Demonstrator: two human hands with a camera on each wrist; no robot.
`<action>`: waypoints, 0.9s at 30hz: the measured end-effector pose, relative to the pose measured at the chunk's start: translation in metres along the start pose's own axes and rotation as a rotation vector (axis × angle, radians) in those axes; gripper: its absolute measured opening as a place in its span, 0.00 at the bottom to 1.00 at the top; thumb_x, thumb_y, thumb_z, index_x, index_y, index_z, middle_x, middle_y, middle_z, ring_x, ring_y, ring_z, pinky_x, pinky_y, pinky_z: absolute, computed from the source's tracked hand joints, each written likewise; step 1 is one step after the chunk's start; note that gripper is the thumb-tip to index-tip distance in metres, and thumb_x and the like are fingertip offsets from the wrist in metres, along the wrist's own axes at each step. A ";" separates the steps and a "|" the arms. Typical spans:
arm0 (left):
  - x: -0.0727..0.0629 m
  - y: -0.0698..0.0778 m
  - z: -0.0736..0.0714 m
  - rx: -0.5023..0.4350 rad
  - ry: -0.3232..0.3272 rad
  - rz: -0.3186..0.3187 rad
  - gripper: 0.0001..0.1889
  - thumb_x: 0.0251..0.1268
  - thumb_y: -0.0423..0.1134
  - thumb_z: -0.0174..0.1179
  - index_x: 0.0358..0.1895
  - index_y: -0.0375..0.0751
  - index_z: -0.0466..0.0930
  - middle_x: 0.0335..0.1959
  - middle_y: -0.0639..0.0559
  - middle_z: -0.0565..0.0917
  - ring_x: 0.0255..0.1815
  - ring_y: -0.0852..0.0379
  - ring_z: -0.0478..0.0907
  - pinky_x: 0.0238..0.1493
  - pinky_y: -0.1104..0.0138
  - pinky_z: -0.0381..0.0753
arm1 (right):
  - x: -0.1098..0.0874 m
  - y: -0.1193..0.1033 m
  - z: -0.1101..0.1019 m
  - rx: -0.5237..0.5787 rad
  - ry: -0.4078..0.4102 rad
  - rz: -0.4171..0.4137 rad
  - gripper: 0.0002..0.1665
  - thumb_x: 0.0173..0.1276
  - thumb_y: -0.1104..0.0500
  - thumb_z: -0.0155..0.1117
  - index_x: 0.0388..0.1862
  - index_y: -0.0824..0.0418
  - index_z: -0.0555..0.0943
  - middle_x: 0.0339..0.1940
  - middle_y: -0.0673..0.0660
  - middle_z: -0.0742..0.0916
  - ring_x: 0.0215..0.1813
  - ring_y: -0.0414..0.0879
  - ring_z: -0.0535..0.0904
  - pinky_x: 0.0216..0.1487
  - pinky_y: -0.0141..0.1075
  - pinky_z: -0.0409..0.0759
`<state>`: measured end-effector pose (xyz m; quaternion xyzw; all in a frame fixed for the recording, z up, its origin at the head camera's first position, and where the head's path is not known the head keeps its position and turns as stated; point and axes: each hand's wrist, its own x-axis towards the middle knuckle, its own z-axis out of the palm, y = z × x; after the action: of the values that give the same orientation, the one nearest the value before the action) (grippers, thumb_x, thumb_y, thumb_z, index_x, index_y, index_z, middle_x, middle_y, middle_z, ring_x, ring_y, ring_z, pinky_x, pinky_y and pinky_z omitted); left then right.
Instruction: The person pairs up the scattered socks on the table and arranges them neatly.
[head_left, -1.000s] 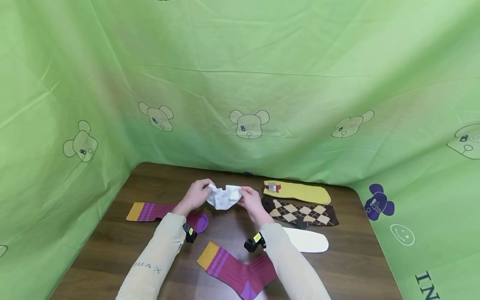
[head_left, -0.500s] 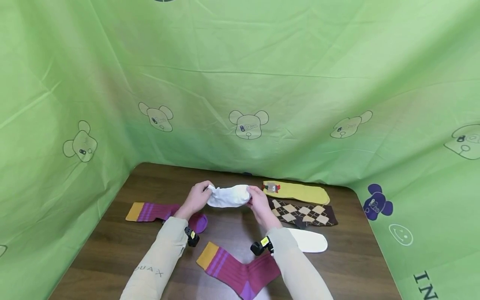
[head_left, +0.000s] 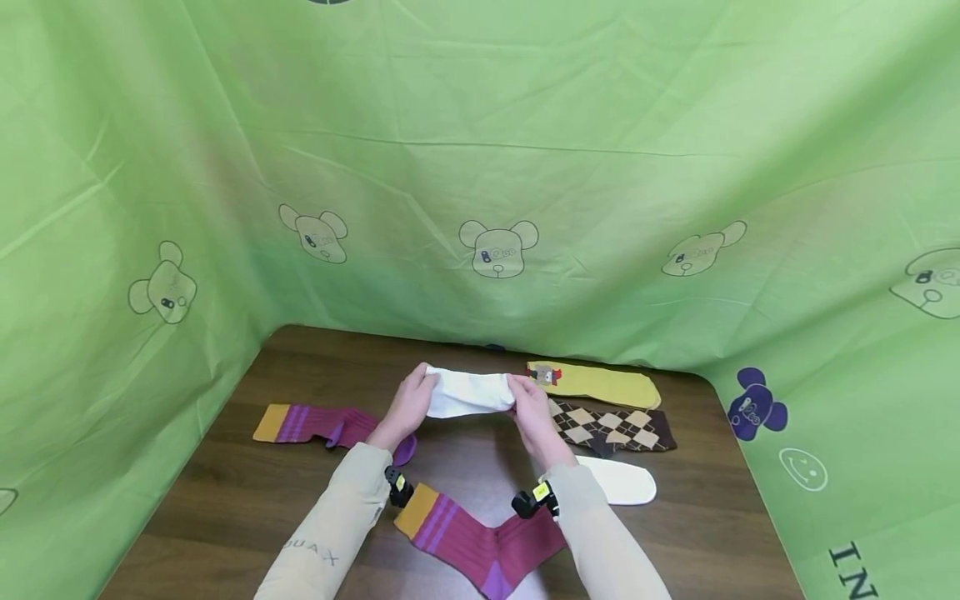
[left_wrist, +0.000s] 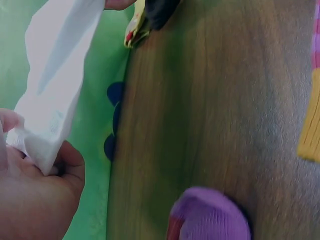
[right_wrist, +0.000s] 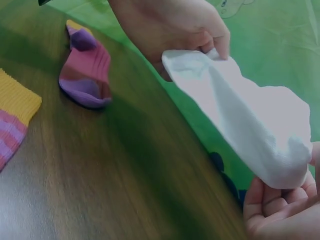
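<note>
A white sock [head_left: 471, 393] is stretched between both hands above the back middle of the table. My left hand [head_left: 409, 407] pinches one end of it; in the left wrist view, curled fingers [left_wrist: 70, 162] grip that end. The opposite end is held by my right hand [head_left: 536, 417], and in the right wrist view its fingers [right_wrist: 272, 202] curl under the sock's rounded end. Beneath the left forearm lies a maroon sock [head_left: 337, 423] with a yellow cuff. A matching maroon sock [head_left: 480, 546] lies near the front, partly under the right forearm.
On the right side of the wooden table [head_left: 720, 500] lie a yellow sock [head_left: 600, 385], a brown argyle sock [head_left: 611, 427] and a flat white sock-shaped piece [head_left: 622, 482], partly behind the right arm. A green printed curtain [head_left: 495, 167] surrounds the table's back and sides.
The white sock has gone from bunched to stretched out flat. My right hand has moved right, away from the left, and then my left hand has shifted slightly right.
</note>
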<state>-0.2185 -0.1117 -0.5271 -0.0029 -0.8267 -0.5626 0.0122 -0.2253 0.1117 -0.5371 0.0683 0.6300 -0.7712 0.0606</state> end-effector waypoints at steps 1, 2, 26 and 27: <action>-0.001 0.000 0.002 0.002 -0.001 0.003 0.12 0.81 0.44 0.45 0.40 0.41 0.71 0.30 0.47 0.73 0.34 0.51 0.70 0.38 0.60 0.71 | 0.000 0.000 -0.002 -0.006 0.014 -0.004 0.17 0.82 0.57 0.53 0.55 0.71 0.77 0.44 0.58 0.83 0.38 0.43 0.80 0.42 0.34 0.79; -0.002 0.001 0.004 -0.002 -0.001 0.006 0.12 0.82 0.45 0.45 0.39 0.42 0.71 0.29 0.48 0.71 0.33 0.51 0.70 0.37 0.60 0.70 | -0.001 -0.001 -0.003 -0.008 0.028 -0.007 0.17 0.81 0.56 0.55 0.54 0.70 0.77 0.43 0.57 0.83 0.38 0.43 0.79 0.41 0.33 0.79; -0.014 0.012 0.045 0.048 0.047 0.159 0.10 0.83 0.43 0.49 0.42 0.41 0.73 0.28 0.50 0.76 0.30 0.55 0.73 0.34 0.61 0.74 | -0.007 -0.005 -0.049 -0.030 0.415 -0.191 0.11 0.76 0.58 0.64 0.43 0.67 0.78 0.33 0.50 0.86 0.33 0.37 0.80 0.36 0.27 0.78; -0.014 0.013 0.047 0.044 0.047 0.168 0.10 0.82 0.43 0.50 0.42 0.41 0.74 0.30 0.50 0.79 0.30 0.56 0.74 0.34 0.61 0.75 | -0.008 -0.006 -0.052 -0.032 0.417 -0.188 0.12 0.76 0.57 0.64 0.44 0.67 0.78 0.33 0.50 0.86 0.33 0.37 0.80 0.36 0.27 0.78</action>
<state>-0.2049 -0.0636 -0.5327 -0.0588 -0.8352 -0.5411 0.0788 -0.2172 0.1634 -0.5401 0.1663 0.6446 -0.7326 -0.1419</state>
